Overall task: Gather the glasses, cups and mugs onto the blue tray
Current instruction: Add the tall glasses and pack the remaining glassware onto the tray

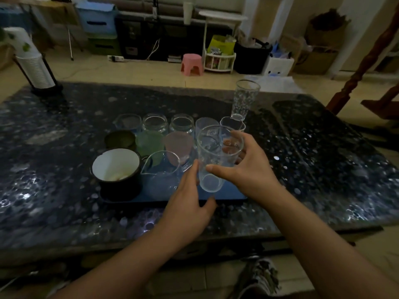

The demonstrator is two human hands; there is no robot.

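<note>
Clear tall glass [217, 157] is gripped by the right hand [244, 169], the open left hand [190, 197] steadying it for the blue tray [226, 196]'s last free corner.

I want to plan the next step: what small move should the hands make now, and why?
Probably lower the clear tumbler, gripped by the right hand, onto the blue tray: a bare spot shows beneath it, while the left hand rests beside it.

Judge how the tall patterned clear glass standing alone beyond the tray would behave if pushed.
The tall patterned clear glass looks narrow-based and wider at the rim, so it probably tips easily. It seems empty, so likely light. The polished dark stone table may let it slide; being glass, it could break if toppled.
</note>
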